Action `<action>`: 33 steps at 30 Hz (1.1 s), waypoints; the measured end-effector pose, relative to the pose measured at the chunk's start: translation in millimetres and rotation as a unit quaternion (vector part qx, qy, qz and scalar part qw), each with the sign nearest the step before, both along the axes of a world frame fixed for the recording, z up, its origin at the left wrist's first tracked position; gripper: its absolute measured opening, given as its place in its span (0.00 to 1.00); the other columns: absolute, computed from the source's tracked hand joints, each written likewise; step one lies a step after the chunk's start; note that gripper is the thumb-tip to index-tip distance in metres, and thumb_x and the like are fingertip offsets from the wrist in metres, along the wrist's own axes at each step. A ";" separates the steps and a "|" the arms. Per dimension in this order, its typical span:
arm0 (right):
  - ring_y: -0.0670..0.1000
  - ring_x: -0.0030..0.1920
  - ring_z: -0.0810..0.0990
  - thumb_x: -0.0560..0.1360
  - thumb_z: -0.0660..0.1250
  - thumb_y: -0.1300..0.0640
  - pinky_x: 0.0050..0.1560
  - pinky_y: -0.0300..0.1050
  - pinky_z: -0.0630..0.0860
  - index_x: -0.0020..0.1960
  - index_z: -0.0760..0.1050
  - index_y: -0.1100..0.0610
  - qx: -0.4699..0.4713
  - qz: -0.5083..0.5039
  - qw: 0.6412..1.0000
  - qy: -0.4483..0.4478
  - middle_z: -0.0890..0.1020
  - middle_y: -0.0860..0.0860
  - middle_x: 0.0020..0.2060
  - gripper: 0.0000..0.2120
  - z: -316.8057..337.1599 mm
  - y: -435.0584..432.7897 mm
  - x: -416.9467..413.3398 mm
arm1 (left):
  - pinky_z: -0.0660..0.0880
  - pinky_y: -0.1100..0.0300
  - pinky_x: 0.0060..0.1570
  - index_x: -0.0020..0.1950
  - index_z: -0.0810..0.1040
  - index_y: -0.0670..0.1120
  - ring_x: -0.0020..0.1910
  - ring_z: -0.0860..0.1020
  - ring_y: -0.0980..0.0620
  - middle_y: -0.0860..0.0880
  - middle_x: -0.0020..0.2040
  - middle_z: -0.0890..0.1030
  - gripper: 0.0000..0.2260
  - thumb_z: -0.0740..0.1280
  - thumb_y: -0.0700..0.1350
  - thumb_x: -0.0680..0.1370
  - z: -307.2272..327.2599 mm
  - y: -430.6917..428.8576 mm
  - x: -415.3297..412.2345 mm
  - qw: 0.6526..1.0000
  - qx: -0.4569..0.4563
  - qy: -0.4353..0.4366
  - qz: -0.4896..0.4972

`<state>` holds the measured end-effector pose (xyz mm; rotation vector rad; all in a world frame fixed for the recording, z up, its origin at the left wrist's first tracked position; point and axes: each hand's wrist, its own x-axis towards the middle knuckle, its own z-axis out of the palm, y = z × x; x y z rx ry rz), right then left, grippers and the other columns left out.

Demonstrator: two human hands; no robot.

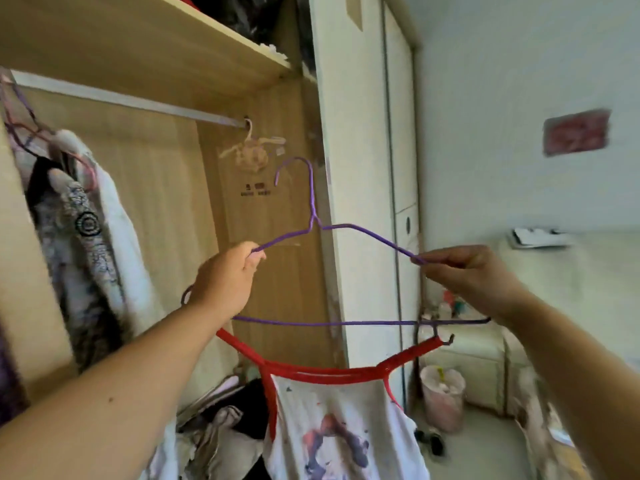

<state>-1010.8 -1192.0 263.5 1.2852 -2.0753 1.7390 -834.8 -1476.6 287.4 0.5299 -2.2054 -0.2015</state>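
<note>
A purple wire hanger [313,216] is held up in front of the open wardrobe, hook upward. My left hand [227,280] grips its left shoulder and my right hand [467,271] pinches its right shoulder. A white top with red straps and a purple print [337,431] hangs from the hanger's lower ends, its red neckline [322,375] sagging below the bottom bar.
The wardrobe's metal rail [124,100] runs above, with clothes [79,233] hanging at the left and a small cream hanger [251,147] at its right end. A heap of clothes [221,427] lies below. A pink bin [445,396] stands on the floor at right.
</note>
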 end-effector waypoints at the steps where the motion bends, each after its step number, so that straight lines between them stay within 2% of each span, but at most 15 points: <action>1: 0.42 0.28 0.72 0.72 0.71 0.58 0.32 0.38 0.68 0.39 0.83 0.38 0.020 -0.036 0.999 -0.002 0.80 0.46 0.28 0.13 -11.2 13.8 12.9 | 0.72 0.53 0.45 0.49 0.77 0.51 0.45 0.77 0.44 0.50 0.42 0.79 0.09 0.56 0.46 0.81 -10.2 3.6 1.2 0.999 0.012 -0.016 -0.039; 4: 0.40 0.26 0.73 0.72 0.70 0.57 0.31 0.35 0.70 0.38 0.83 0.41 0.064 -0.126 0.990 -0.019 0.80 0.42 0.26 0.11 -46.0 49.9 57.1 | 0.68 0.58 0.35 0.42 0.72 0.55 0.37 0.75 0.48 0.54 0.37 0.77 0.10 0.56 0.47 0.81 -38.5 15.1 12.8 0.990 0.014 -0.063 -0.123; 7: 0.47 0.30 0.75 0.72 0.70 0.59 0.36 0.43 0.72 0.35 0.80 0.43 0.106 -0.204 0.972 -0.047 0.80 0.47 0.28 0.12 -87.5 80.9 112.3 | 0.71 0.53 0.40 0.39 0.71 0.55 0.37 0.75 0.47 0.53 0.36 0.76 0.11 0.57 0.48 0.81 -71.5 29.1 25.0 0.973 0.020 -0.094 -0.209; 9: 0.52 0.35 0.80 0.72 0.70 0.58 0.41 0.46 0.75 0.40 0.81 0.45 0.157 -0.247 0.954 -0.070 0.82 0.51 0.32 0.08 -119.6 101.4 154.1 | 0.71 0.52 0.41 0.37 0.71 0.55 0.37 0.75 0.48 0.54 0.35 0.76 0.12 0.59 0.47 0.80 -97.6 44.5 35.4 0.960 0.026 -0.116 -0.254; 11: 0.50 0.36 0.81 0.72 0.68 0.58 0.39 0.42 0.75 0.39 0.79 0.45 0.205 -0.271 0.934 -0.111 0.82 0.49 0.32 0.09 -152.6 126.6 199.3 | 0.70 0.54 0.39 0.37 0.72 0.55 0.38 0.75 0.49 0.57 0.35 0.75 0.12 0.61 0.46 0.80 -125.3 66.3 45.8 0.946 0.021 -0.146 -0.289; 13: 0.48 0.35 0.81 0.73 0.68 0.59 0.37 0.40 0.75 0.38 0.78 0.45 0.218 -0.285 0.919 -0.166 0.82 0.49 0.33 0.10 -184.8 153.1 239.1 | 0.71 0.54 0.40 0.39 0.73 0.55 0.40 0.76 0.48 0.55 0.37 0.77 0.10 0.61 0.45 0.80 -152.3 92.9 55.5 0.925 0.021 -0.185 -0.332; 15: 0.48 0.34 0.80 0.73 0.67 0.61 0.38 0.41 0.75 0.41 0.79 0.48 0.215 -0.300 0.903 -0.222 0.83 0.50 0.34 0.08 -217.6 182.1 277.4 | 0.71 0.53 0.40 0.39 0.73 0.55 0.40 0.76 0.47 0.52 0.37 0.77 0.10 0.61 0.45 0.80 -181.1 123.8 67.0 0.898 0.025 -0.227 -0.376; 17: 0.47 0.32 0.78 0.74 0.67 0.63 0.32 0.34 0.72 0.42 0.79 0.51 0.197 -0.303 0.889 -0.282 0.81 0.48 0.31 0.08 -249.2 212.1 314.4 | 0.65 0.56 0.37 0.39 0.72 0.58 0.39 0.74 0.49 0.56 0.35 0.74 0.10 0.61 0.47 0.80 -208.9 157.1 78.8 0.879 0.023 -0.257 -0.402; 19: 0.45 0.30 0.76 0.74 0.66 0.67 0.30 0.32 0.71 0.42 0.79 0.55 0.172 -0.315 0.870 -0.339 0.79 0.48 0.29 0.08 -276.6 245.9 353.0 | 0.62 0.58 0.38 0.42 0.75 0.57 0.41 0.74 0.51 0.57 0.38 0.74 0.08 0.62 0.47 0.79 -233.7 196.0 88.8 0.856 0.015 -0.277 -0.436; 22: 0.41 0.26 0.75 0.73 0.66 0.70 0.30 0.31 0.71 0.41 0.79 0.59 0.152 -0.359 0.837 -0.385 0.78 0.47 0.27 0.08 -304.4 301.1 409.6 | 0.68 0.56 0.44 0.48 0.79 0.49 0.47 0.76 0.47 0.49 0.44 0.78 0.06 0.62 0.46 0.80 -262.4 264.9 96.7 0.807 -0.004 -0.315 -0.499; 25: 0.41 0.25 0.75 0.74 0.66 0.70 0.27 0.31 0.69 0.40 0.78 0.59 0.137 -0.413 0.792 -0.429 0.78 0.49 0.26 0.08 -322.0 360.4 464.4 | 0.71 0.52 0.47 0.47 0.77 0.53 0.47 0.75 0.46 0.48 0.45 0.77 0.07 0.60 0.49 0.80 -286.3 347.6 104.8 0.755 -0.021 -0.358 -0.549; 28: 0.42 0.25 0.74 0.73 0.68 0.68 0.29 0.32 0.69 0.40 0.79 0.58 0.119 -0.464 0.751 -0.456 0.78 0.49 0.26 0.07 -336.2 412.8 511.8 | 0.70 0.53 0.45 0.43 0.72 0.57 0.46 0.74 0.48 0.51 0.44 0.74 0.08 0.57 0.50 0.81 -311.7 428.3 115.0 0.707 -0.032 -0.395 -0.585; 31: 0.45 0.27 0.74 0.73 0.68 0.70 0.31 0.33 0.70 0.41 0.79 0.59 0.098 -0.527 0.699 -0.474 0.77 0.51 0.28 0.07 -350.6 461.2 545.5 | 0.67 0.54 0.42 0.46 0.72 0.54 0.46 0.73 0.47 0.49 0.45 0.75 0.07 0.56 0.51 0.82 -336.5 505.4 126.0 0.670 -0.048 -0.428 -0.605; 33: 0.51 0.32 0.73 0.73 0.68 0.69 0.36 0.40 0.69 0.45 0.80 0.62 0.081 -0.566 0.667 -0.478 0.78 0.55 0.32 0.05 -362.4 487.2 555.3 | 0.66 0.54 0.39 0.45 0.72 0.53 0.44 0.74 0.45 0.47 0.45 0.76 0.08 0.57 0.50 0.82 -351.2 548.0 129.0 0.658 -0.048 -0.443 -0.607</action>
